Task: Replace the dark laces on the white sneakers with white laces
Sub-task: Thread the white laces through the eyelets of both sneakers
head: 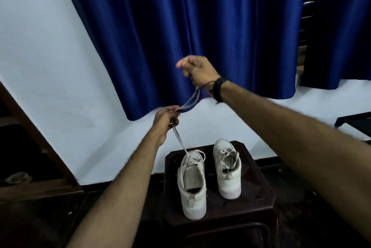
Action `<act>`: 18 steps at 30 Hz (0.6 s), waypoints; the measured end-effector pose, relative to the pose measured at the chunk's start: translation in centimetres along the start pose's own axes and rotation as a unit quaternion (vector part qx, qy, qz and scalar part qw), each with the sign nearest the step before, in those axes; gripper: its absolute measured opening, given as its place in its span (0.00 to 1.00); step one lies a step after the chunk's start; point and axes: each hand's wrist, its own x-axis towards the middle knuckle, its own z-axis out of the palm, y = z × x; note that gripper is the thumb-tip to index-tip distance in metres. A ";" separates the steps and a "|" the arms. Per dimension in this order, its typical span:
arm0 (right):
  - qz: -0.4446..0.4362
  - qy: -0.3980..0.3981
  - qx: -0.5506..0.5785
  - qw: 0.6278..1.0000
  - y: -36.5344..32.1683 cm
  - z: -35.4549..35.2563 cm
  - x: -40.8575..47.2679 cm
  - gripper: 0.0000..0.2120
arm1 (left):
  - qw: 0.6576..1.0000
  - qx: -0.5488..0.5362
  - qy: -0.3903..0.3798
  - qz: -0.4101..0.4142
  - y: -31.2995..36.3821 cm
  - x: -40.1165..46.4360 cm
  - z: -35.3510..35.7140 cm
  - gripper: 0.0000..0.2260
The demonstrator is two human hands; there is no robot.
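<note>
Head view: blue curtain (200, 26) hangs behind a dark stool (251, 177) w/ your two white sneakers (193, 185) standing side by side on it, heels toward you. Your right hand (198, 71) is raised, fingers curled round the pale lace (189, 101). Your left hand (165, 120), lower, pinches that lace, which runs down to the left sneaker's eyelets.

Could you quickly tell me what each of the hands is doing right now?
Left hand: pinches the lace running up from the left sneaker.
Right hand: grips the same lace.
</note>
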 end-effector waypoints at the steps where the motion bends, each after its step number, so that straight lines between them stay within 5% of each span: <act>1: -0.012 0.005 0.003 1.000 -1.7 -0.2 0.2 0.12 | 1.000 0.028 -0.007 0.006 -0.3 -0.7 0.0 0.11; 4: -0.035 0.026 0.017 0.999 -6.5 -1.0 1.0 0.13 | 0.992 0.117 -0.029 0.021 -1.7 -2.6 0.2 0.06; 9: -0.059 0.044 -0.006 0.997 -10.7 -1.2 0.6 0.12 | 0.969 0.246 -0.041 -0.003 -5.5 -4.3 1.1 0.15; 13: -0.072 0.019 -0.032 0.997 -11.9 -0.6 -0.8 0.11 | 0.933 0.360 -0.018 -0.016 -8.4 -6.5 1.9 0.10; 18: -0.080 -0.011 -0.046 0.996 -13.0 -0.1 -1.3 0.10 | 0.932 0.362 0.027 -0.002 -13.3 -9.7 2.9 0.30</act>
